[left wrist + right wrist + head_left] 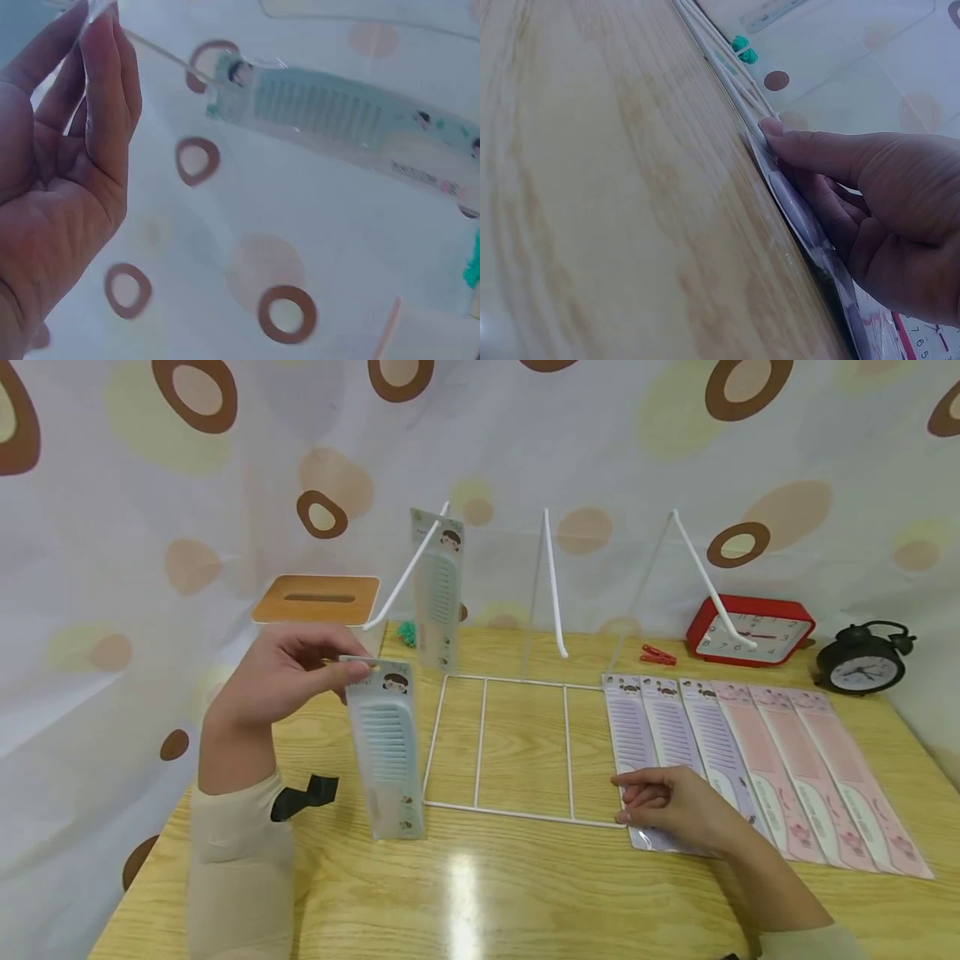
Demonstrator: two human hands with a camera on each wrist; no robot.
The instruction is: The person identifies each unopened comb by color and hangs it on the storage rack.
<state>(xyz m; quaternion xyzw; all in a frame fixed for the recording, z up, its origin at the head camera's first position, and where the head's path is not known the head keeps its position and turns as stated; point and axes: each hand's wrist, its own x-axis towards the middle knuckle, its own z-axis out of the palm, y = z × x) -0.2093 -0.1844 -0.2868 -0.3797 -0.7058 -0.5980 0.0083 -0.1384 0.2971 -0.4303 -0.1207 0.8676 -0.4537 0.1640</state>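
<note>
One packaged teal comb (437, 589) is already hung on the left prong of the white wire display rack (517, 747). A second teal comb packet (386, 752) is pinched by its top in the left hand (288, 672), held beside the rack. Six purple and pink comb packets (757, 768) are left flat on the wooden table (480, 885), the nearest edge being gripped by the curled fingers of the right hand (667, 802).
</note>
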